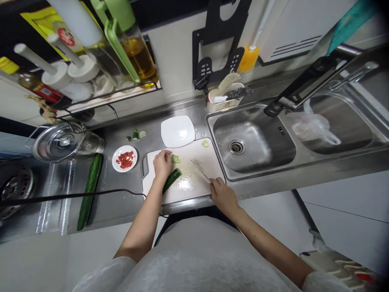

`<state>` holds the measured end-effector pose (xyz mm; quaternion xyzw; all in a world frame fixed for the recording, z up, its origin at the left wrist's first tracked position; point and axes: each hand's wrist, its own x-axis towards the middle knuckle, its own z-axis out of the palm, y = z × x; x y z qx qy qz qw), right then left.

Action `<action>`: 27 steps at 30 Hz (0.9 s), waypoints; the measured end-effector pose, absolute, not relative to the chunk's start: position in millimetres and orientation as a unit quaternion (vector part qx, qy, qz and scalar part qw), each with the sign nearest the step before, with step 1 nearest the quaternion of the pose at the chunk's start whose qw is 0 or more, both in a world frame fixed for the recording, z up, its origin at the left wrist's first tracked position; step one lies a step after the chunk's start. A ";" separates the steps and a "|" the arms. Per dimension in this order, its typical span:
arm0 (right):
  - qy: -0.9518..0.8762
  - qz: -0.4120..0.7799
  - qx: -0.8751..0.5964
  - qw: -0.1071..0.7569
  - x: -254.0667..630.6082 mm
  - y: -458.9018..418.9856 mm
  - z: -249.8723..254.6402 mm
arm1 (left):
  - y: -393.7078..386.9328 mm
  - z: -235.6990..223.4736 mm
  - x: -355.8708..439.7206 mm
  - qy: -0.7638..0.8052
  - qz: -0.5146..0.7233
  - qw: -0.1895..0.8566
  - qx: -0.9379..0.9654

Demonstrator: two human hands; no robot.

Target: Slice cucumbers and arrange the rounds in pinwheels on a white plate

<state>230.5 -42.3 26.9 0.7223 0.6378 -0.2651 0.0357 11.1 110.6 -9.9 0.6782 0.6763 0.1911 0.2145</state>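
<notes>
A white cutting board (194, 184) lies on the steel counter by the sink. On it lies a cucumber half (172, 179), with my left hand (162, 163) pressed down on its far end, fingers curled. A cut cucumber piece (176, 159) sits just right of that hand. My right hand (223, 196) grips a knife (199, 170) by its handle. The blade is lifted over the board, to the right of the cucumber. One slice (206, 143) rests at the board's far right corner.
A white square plate (178, 131) sits behind the board. To the left are a small dish of red chilli (125, 158), cucumber ends (135, 134), a whole cucumber (89, 190), a black cable (69, 196) and a steel pot lid (59, 141). The sink (252, 142) is to the right.
</notes>
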 end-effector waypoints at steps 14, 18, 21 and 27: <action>0.657 -0.386 0.643 0.076 179.6 -13.9 47.7 | 35.4 -35.4 -14.7 0.506 0.288 0.185 0.792; 0.663 -0.386 0.636 0.079 168.8 -14.4 43.8 | 34.8 -38.3 -15.9 0.500 0.285 0.170 0.800; 0.668 -0.383 0.633 0.086 165.6 -14.5 43.2 | 34.4 -38.8 -16.2 0.498 0.283 0.163 0.803; 0.674 -0.365 0.634 0.105 160.5 -14.7 44.6 | 35.5 -39.1 -15.9 0.496 0.280 0.157 0.807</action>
